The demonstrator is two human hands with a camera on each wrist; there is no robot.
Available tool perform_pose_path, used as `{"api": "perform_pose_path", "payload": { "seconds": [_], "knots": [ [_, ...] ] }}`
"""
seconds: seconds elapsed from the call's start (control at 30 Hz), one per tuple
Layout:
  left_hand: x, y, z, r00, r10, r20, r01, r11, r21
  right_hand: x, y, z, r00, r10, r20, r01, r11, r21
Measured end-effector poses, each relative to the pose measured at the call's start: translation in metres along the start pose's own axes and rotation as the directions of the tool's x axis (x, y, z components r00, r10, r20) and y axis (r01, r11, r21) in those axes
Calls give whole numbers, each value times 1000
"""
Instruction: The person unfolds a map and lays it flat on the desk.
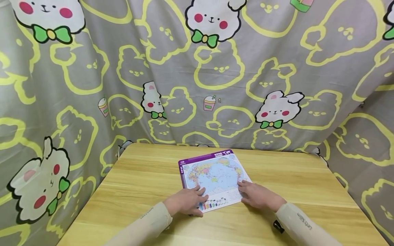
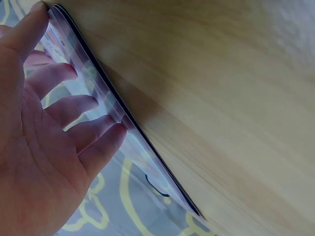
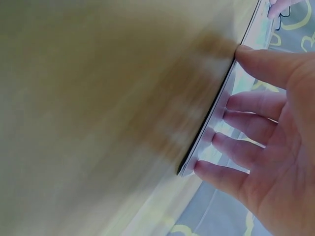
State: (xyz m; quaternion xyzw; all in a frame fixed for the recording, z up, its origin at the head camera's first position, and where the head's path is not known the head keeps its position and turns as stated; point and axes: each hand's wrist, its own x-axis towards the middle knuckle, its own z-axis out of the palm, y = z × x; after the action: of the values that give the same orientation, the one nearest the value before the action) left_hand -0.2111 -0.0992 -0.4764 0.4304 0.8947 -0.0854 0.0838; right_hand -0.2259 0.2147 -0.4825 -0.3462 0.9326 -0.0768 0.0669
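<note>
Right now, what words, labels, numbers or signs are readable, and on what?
Right sleeve: seems to read "Let's"; following letters too blurred.
Left sleeve: lettering too blurred.
Map board: white title on purple header band, map labels, print below, all too small.
No numbers legible.

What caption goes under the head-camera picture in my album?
Left hand and right hand touch a world map on a wood-grain table.

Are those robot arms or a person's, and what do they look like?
They are a person's: a left hand and a right hand, both bare, with no gloves. The left sleeve and right sleeve are long, loose and cream-beige, each printed with dark slanted lettering. A small black item shows beside the right sleeve; I can't tell what it is.
</note>
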Motion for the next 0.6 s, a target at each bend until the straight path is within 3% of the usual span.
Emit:
{"api": "perform_pose_path", "payload": {
  "seconds": [0.33,0.6],
  "knots": [
    [0,6,-2,1000,21,-3,-21,1000,1,-2,6,-5,998,-70,8,70,997,-14],
    [2,9,-3,1000,11,-4,-11,1000,-19,-2,14,-5,999,-47,15,47,999,-8]
  ]
}}
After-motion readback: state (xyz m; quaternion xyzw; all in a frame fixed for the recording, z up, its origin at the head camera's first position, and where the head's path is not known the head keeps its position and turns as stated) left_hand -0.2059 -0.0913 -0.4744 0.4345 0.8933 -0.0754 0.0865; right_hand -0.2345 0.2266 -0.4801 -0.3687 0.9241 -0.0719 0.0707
